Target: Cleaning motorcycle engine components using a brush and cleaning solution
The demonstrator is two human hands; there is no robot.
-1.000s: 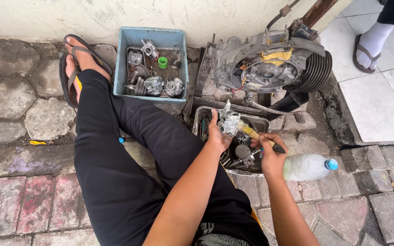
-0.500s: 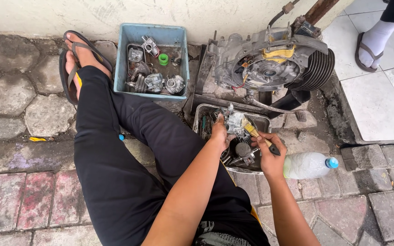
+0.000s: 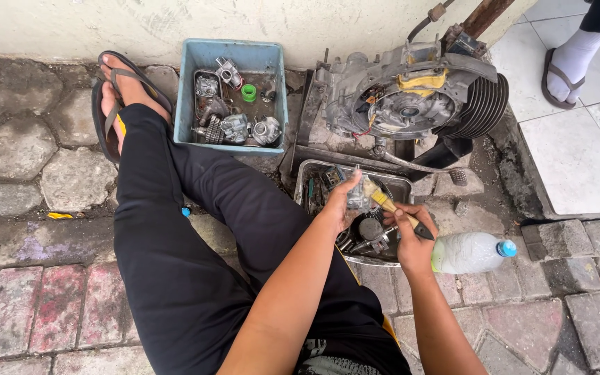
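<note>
Nearest the camera, a small grey metal engine part was gripped in the left hand, the fingers curled around it, and it was held over a metal tray on the ground. A paintbrush with a yellowish handle and pale bristles was clasped in the closed fingers of the right hand; its bristles were laid against the part. Inside the tray — dark and oily — a round black piece and a few small tools and metal bits could be made out, though much was hidden by the hands. Just beside the right hand, a clear plastic bottle with a blue cap was lying on its side on the paving.

Beyond the tray, an engine block with cooling fins and a yellow patch was set near the wall. To its left, a light blue plastic bin was standing on the stones — in it several grey carburettor-like parts, a gear and a green cap were piled. A black-trousered leg was stretched alongside the bin, ending in a foot in a sandal. At the far right, another person's white-socked foot in a sandal was seen on pale tiles.
</note>
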